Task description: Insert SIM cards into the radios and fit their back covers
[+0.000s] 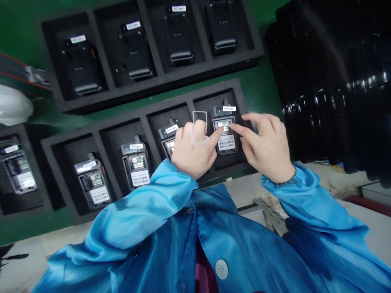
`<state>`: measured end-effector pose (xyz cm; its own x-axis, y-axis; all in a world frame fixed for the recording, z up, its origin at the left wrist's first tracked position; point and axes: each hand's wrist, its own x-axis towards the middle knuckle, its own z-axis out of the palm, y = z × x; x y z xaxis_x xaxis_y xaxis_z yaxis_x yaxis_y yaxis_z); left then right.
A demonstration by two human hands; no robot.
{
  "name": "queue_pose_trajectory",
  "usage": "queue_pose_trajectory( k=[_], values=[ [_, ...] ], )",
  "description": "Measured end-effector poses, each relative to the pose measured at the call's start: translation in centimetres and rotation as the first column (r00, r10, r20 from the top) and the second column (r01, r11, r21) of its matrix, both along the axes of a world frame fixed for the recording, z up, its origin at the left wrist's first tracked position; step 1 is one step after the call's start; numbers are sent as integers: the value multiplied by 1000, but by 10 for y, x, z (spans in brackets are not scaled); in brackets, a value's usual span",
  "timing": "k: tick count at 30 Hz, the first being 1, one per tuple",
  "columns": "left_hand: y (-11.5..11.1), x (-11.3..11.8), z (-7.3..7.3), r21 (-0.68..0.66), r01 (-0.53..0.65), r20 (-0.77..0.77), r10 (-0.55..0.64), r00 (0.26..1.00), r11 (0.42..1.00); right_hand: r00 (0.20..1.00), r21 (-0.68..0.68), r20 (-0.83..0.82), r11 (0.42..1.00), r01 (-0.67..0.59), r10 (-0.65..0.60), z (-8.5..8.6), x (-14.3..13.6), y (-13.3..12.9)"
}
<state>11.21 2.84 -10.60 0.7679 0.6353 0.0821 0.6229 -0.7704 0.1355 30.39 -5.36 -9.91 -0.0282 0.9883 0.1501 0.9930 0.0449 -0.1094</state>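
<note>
A black handheld device [226, 145] lies in the right-end compartment of the near foam tray, its back uncovered, showing card slots and a white barcode label. My left hand [195, 152] reaches over from the left, index fingertip on the slot area. Its other fingers are curled around a clear plastic piece with a pale rectangular outline [200, 112]; what that piece is exactly I cannot make out. On the opposite side, my right hand [269, 144] has its index fingertip at the slots' right edge. Its thumb and other fingers are apart, and nothing shows in them.
The near foam tray [122, 123] holds more uncovered devices, such as this one [136, 165]. Behind it, another foam tray [165, 83] carries closed black devices [179, 36]. Glossy black items [330, 81] are stacked at right. A white bundle [14, 105] sits at far left.
</note>
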Motion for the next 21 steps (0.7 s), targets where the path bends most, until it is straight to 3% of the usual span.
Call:
queue_pose_trajectory(
  k=[8,21],
  values=[
    [3,6,2,-16,-30,-33,30,999,999,998,-66,57,997,31,-27,-3,-8,4],
    [4,9,4,18,-39,-56,40,998,999,999,-46,36,999,27,-26,-6,-8,2]
  ],
)
